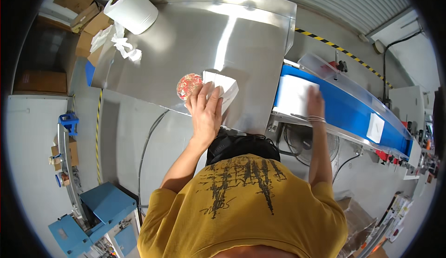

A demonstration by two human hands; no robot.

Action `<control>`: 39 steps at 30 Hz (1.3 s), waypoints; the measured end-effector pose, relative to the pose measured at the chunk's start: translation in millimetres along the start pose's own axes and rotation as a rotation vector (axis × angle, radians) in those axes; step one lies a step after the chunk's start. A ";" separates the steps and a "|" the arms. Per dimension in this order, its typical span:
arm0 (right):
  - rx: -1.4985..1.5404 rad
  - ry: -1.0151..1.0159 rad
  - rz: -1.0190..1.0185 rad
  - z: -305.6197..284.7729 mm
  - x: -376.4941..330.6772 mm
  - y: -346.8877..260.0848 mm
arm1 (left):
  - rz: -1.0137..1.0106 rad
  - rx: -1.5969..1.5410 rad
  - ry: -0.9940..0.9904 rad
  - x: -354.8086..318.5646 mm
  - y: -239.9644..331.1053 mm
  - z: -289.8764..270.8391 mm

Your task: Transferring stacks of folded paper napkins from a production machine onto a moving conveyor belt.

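Note:
On the steel table, near its front edge, my left hand (204, 111) closes over the near side of a small stack of white folded paper or card pieces (226, 84). Its thumb lies along the stack's side. A round red-and-gold patterned piece (189, 85) sits just left of the stack, beside my fingertips. Over to the right, my right hand (316, 102) is smeared by motion at the right edge of a larger white sheet or flat packet (294, 95) on the blue conveyor belt (346, 101). Whether its fingers grip the sheet cannot be made out.
The steel table (172, 39) has a raised rim at the back. A large white paper roll (132, 9) stands at its far left, with crumpled white strips (125, 46) nearby. Another white piece (375, 128) lies farther along the belt. Below the belt is a round fan (320, 146).

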State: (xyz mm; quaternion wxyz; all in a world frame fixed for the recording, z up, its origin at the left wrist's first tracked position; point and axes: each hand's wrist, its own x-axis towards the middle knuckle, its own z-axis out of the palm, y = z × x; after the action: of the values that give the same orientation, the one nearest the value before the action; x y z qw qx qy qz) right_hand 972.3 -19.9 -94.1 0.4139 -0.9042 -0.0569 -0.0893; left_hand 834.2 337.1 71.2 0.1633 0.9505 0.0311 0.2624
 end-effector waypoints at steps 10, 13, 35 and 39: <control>-0.370 0.028 -0.269 -40.4 26.2 -106.1 | 0.004 -0.057 0.004 -2.3 -2.0 -3.2; 0.309 -0.533 -0.238 15.1 16.9 -195.0 | 0.021 -0.082 -0.002 -2.6 -6.3 -2.4; -0.980 0.367 0.208 -67.6 18.2 -82.6 | -0.022 -0.041 0.026 -3.0 -18.3 -1.9; -0.078 -0.122 -0.393 -14.4 28.9 -144.3 | -0.029 -0.056 0.018 -3.5 -16.4 -3.2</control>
State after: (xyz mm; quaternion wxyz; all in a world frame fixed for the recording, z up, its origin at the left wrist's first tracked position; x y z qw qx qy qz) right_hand 973.4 63.9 27.7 0.3491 -0.8947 -0.2536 -0.1158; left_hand 830.0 353.1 66.7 0.1936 0.9426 0.0391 0.2692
